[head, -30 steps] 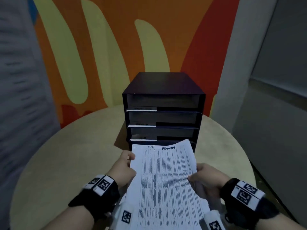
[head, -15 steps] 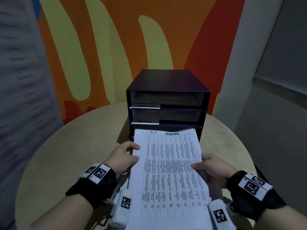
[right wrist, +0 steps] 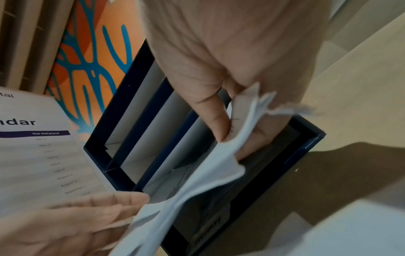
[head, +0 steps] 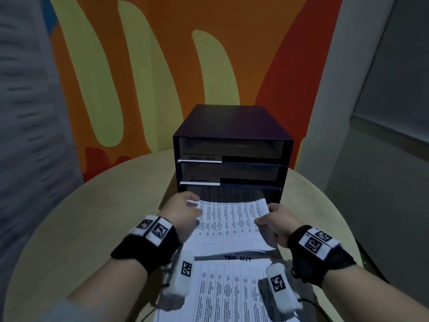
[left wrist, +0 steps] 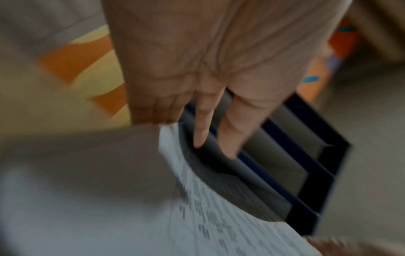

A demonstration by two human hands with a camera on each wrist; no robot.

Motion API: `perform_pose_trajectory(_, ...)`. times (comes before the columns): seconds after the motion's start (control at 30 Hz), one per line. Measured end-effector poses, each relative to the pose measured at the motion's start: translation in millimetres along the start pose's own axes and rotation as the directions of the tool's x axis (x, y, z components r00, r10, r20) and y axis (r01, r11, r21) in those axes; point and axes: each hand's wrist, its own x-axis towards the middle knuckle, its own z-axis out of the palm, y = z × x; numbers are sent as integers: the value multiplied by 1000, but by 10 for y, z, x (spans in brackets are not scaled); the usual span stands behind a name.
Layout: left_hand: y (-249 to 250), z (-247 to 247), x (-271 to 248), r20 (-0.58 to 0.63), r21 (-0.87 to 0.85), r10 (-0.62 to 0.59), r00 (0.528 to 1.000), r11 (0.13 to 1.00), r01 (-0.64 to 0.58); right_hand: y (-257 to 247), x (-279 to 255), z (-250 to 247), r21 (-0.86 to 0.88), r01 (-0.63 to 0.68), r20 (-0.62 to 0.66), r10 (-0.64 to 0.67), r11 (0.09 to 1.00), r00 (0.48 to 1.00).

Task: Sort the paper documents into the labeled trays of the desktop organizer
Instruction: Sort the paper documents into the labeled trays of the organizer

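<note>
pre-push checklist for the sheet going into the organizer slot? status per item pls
1. Leading edge of the printed sheet is inside a slot of the organizer: ok; it enters below the two upper labeled trays.
2. Right hand grips the sheet's right edge: ok, thumb and fingers pinch it in the right wrist view.
3. Left hand controls the left edge: cannot tell; fingers look extended and the view is blurred.
4. Sheet flat: not ok, the right edge is crumpled at the pinch.
5. Slot label matches the document: cannot tell, that label is hidden.
6. Remaining stack on the table is clear of the path: ok.
</note>
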Motion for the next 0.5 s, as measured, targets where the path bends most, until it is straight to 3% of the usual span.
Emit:
perform_pose_trajectory(0.03, 69, 16, -68, 55, 214, 50, 997, 975, -61, 2, 26, 18, -5, 12, -27, -13, 1000, 1000)
perform_pose_trajectory(0.1, 167, 88, -194, 199, 560, 76, 977, 809, -177, 0, 73, 35, 15, 22, -70, -21, 1000, 997)
perform_pose_trajectory(0.17, 170, 201, -224, 297, 688, 65, 953, 678, -261, -4, 114, 51, 30, 33, -93, -30, 999, 995)
perform_pose_trajectory(0.23, 113, 330, -168, 302, 738, 60, 951, 617, -273, -7, 139, 64, 15, 45, -100, -44, 999, 994)
perform_pose_trajectory(0.33, 47, 428, -41, 237, 744, 131, 963, 613, -267, -25, 155, 93, -43, 74, -112, -78, 996, 991)
perform_pose_trajectory(0.43, 75, 424, 72, 174, 668, 184, 967, 700, -253, -136, 8, 105, -271, 118, -63, -140, 955, 988)
perform_pose_trajectory(0.47, 103, 408, 106, 146, 640, 209, 967, 725, -253, -185, -68, 116, -433, 145, -4, -163, 890, 987)
perform_pose_trajectory(0.5, 125, 396, 144, 121, 621, 233, 965, 740, -256, -225, -137, 129, -616, 173, 46, -184, 768, 982)
